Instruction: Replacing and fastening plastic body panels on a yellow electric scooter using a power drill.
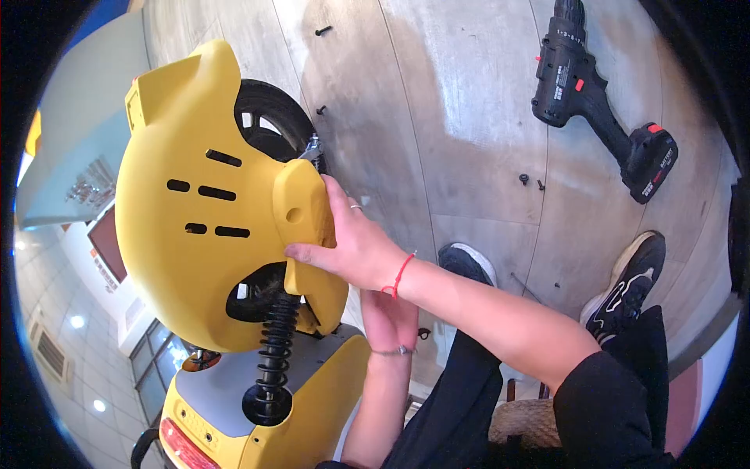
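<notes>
The yellow slotted fender (160, 234) was found at the left of the view, over a black-tyred wheel (269, 109) and beside the yellow scooter body (328, 391). The right hand (361, 246), with a red cord bracelet (402, 273) at its wrist, had its fingers grasping the fender's raised tab, the thumb laid on the yellow face near a round recess. The left hand (388, 319) was below and behind the right wrist; its fingers were largely hidden, and whether they gripped anything could not be told.

A black coil-spring shock absorber (277, 344) ran between fender and body, and a red tail light (186, 445) was fitted at the body's end. On the wood-plank floor (469, 70), a black cordless drill (582, 98) lay on its side, well apart from both hands. Loose dark screws (524, 180) lay scattered between drill and wheel.
</notes>
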Demonstrator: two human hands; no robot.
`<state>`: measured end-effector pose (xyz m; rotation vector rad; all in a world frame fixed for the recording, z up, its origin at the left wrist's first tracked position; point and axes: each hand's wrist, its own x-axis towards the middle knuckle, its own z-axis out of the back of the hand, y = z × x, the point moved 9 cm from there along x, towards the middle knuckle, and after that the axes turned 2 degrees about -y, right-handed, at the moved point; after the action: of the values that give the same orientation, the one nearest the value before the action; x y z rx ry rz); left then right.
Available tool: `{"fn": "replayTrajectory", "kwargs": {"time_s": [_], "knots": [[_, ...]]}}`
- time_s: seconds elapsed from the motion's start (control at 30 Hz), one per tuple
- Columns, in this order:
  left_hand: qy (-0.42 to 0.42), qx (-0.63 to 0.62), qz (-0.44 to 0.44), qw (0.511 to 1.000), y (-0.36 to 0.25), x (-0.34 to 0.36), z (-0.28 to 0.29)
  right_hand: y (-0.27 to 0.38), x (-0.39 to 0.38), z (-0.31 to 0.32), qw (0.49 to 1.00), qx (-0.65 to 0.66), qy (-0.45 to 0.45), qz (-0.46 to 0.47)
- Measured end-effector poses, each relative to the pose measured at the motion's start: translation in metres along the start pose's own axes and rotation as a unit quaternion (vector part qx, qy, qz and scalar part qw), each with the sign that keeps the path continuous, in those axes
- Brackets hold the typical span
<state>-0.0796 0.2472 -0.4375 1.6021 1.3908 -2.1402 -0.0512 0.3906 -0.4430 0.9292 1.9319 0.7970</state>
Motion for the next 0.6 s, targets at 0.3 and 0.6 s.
{"fn": "replayTrajectory", "kwargs": {"time_s": [0.3,0.6], "knots": [[0.038,-0.258,0.003,0.965,-0.033,0.02,0.016,0.005,0.01,0.001,1.0,-0.006,0.018,0.007],[0.103,-0.362,0.038,0.926,-0.041,0.017,-0.008,0.02,0.01,0.006,0.983,-0.11,0.104,-0.103]]}}
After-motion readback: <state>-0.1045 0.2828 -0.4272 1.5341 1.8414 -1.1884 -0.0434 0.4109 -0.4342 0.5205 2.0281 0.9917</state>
